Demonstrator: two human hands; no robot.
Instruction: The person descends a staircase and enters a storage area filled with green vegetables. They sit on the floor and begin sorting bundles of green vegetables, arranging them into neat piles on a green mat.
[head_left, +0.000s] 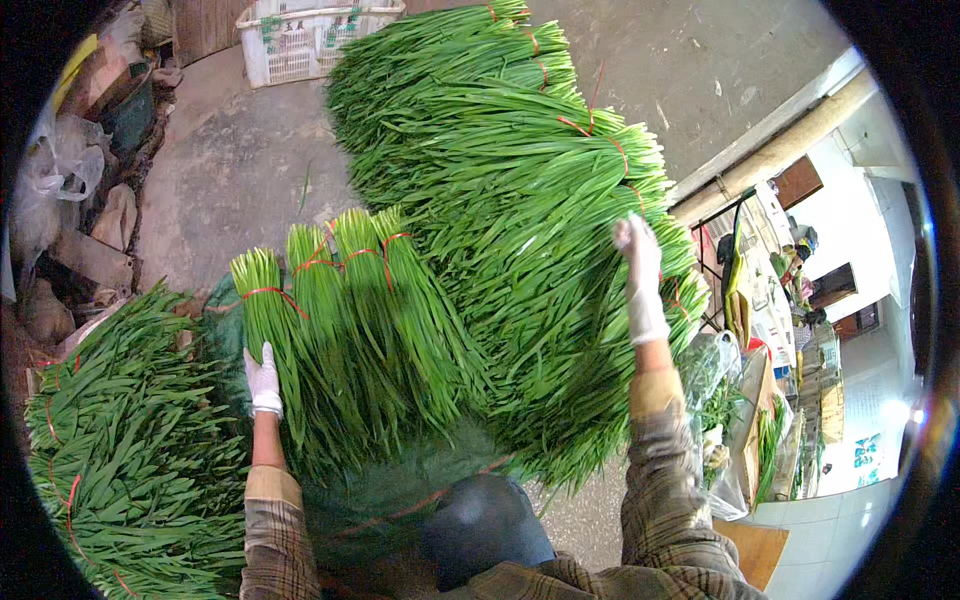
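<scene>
Tied bundles of long green leaves, which look like garlic chives, lie before me. My left hand (263, 381), in a white glove, rests against the side of the leftmost upright-lying bundle (264, 300), below its red tie; whether the fingers grip it is hidden. Beside it lie several more bundles (361, 270) with pale cut ends pointing away from me. My right hand (637, 232), also gloved, is over the cut-end side of a large heap of bundles (480, 195), near a red tie. Its fingers are blurred, and their hold cannot be told.
More tied bundles (135, 465) lie at the lower left. A green sheet (420, 472) is spread beneath the middle bundles. A white plastic crate (300, 56) stands at the top. Plastic bags (71, 165) and clutter line the left edge. At right are a clear bag (709, 367) and a cardboard piece (750, 427).
</scene>
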